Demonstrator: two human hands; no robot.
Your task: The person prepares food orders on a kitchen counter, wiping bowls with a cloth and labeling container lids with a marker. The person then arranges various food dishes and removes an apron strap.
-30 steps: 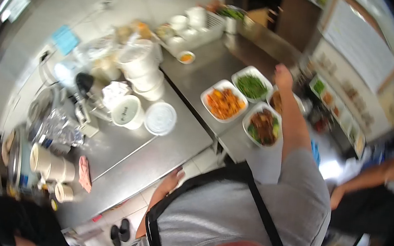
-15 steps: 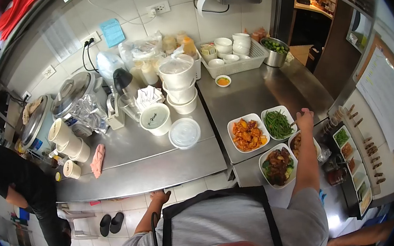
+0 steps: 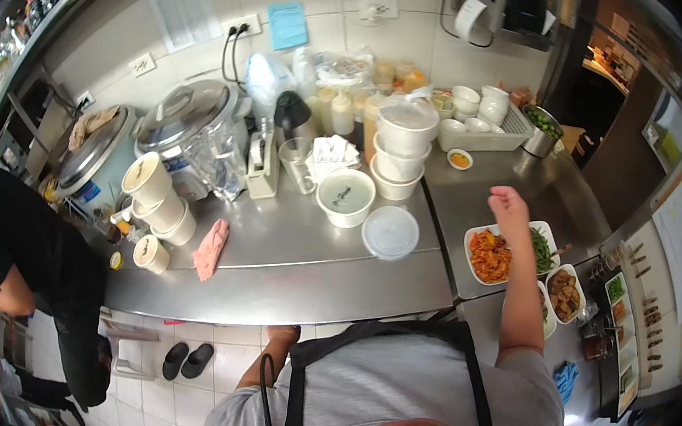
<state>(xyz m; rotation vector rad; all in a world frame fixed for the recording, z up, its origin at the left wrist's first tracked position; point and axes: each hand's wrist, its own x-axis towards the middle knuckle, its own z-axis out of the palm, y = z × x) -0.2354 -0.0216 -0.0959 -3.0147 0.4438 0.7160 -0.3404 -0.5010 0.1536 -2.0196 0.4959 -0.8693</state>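
My right hand (image 3: 510, 209) is raised over the steel counter, its fingers curled; whatever they may hold is hidden. Below it sits a white bowl of orange-sauced food (image 3: 488, 256). My forearm partly covers a bowl of green beans (image 3: 540, 251), where a brown stick-like handle (image 3: 561, 249) lies at the rim. Beside that stands a bowl of browned chunks (image 3: 565, 295). A further white bowl (image 3: 549, 323) is mostly hidden behind my arm. Low at the counter's front edge is my left hand (image 3: 283, 333), its fingers hidden.
Stacked white tubs (image 3: 399, 165), a lidded tub (image 3: 345, 198) and a loose clear lid (image 3: 390, 233) stand on the left counter. A pink cloth (image 3: 210, 250) lies near paper cups (image 3: 153, 253). A condiment tray (image 3: 622, 333) is at right. A person in black (image 3: 32, 262) stands left.
My right hand has moved left from the green-bean bowl to above the orange-sauced food. The view has turned, so the counter items sit further right. The person in black has shifted their arms.
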